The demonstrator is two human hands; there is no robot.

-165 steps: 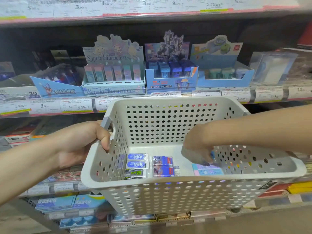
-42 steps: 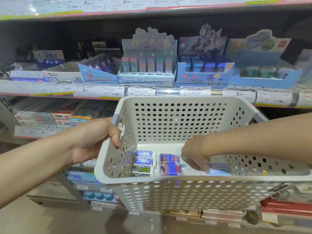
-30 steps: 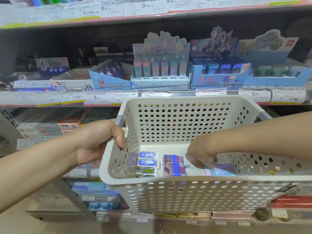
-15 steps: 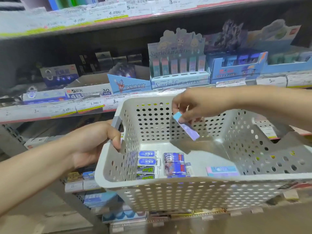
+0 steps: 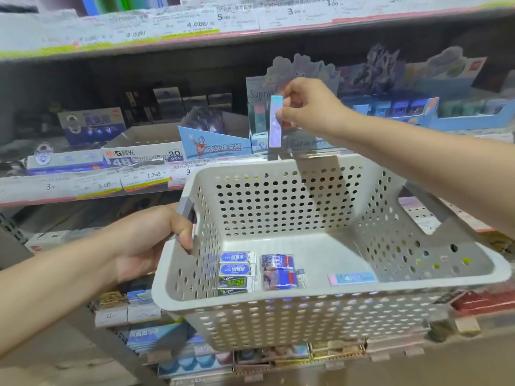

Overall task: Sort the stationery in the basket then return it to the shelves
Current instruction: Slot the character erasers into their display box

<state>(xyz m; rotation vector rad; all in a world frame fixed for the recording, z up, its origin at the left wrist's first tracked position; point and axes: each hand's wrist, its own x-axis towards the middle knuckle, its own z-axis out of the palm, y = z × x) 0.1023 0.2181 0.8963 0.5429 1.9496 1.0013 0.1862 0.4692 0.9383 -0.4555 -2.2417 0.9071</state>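
My left hand [image 5: 150, 240] grips the grey handle of a white perforated basket [image 5: 320, 305], held up before the shelves. My right hand [image 5: 309, 107] pinches a slim pastel eraser [image 5: 276, 121] upright, above the basket's far rim and in front of the pastel Sanrio display box [image 5: 295, 79] on the middle shelf. Inside the basket lie several blue-and-green wrapped erasers [image 5: 236, 273] at the left, two boxed blue-and-red erasers [image 5: 278, 271] in the middle, and one more pastel eraser [image 5: 351, 278] at the right.
The middle shelf [image 5: 83, 188] carries a blue Ultraman eraser box [image 5: 214, 146], a white 4B eraser box [image 5: 142, 157] and blue display boxes [image 5: 395, 107] to the right. Price labels line the upper shelf [image 5: 223, 20]. Lower shelves hold more stationery packs [image 5: 145, 338].
My right hand lifted one pastel eraser out of the basket and carried it up to the Sanrio box. The view swung left. My left hand kept its grip on the handle.
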